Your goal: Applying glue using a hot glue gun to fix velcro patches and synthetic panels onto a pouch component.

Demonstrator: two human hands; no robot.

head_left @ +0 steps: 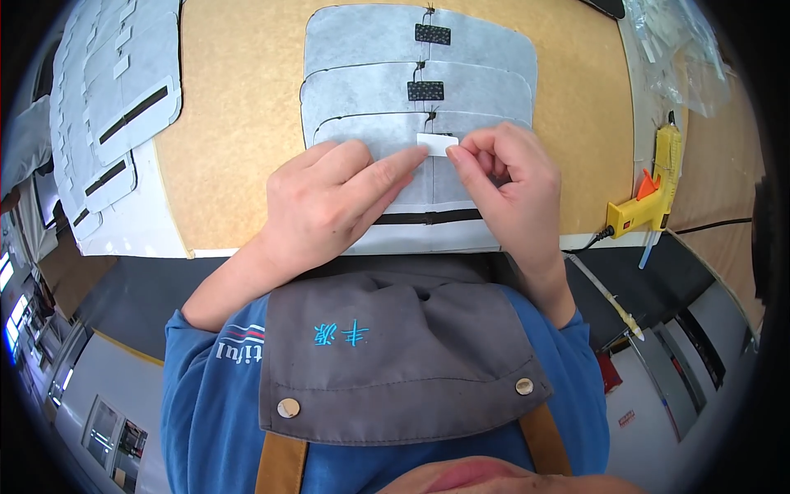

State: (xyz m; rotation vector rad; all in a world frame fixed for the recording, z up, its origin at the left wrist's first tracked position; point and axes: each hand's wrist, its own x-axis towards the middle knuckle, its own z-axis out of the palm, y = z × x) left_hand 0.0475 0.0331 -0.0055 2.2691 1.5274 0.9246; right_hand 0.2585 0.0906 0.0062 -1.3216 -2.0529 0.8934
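Toward the surface's [239, 123] near edge, right fingers [463, 160] pinch white tab [438, 145].
Left fingers [393, 170] touch it, grip unclear; two dark patches [425, 90] uncovered.

Bright, even light with soft shadows covers the tan board [239, 99]; white patches [16, 313] glare far left; fisheye distortion curves edges toward dark corners.

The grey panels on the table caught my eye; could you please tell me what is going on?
A person's right hand pinches the right end of a small white piece over the nearest panel, while the left hand touches its left end. Two more panels lie behind, each showing a black speckled patch. A yellow glue gun sits to the right.
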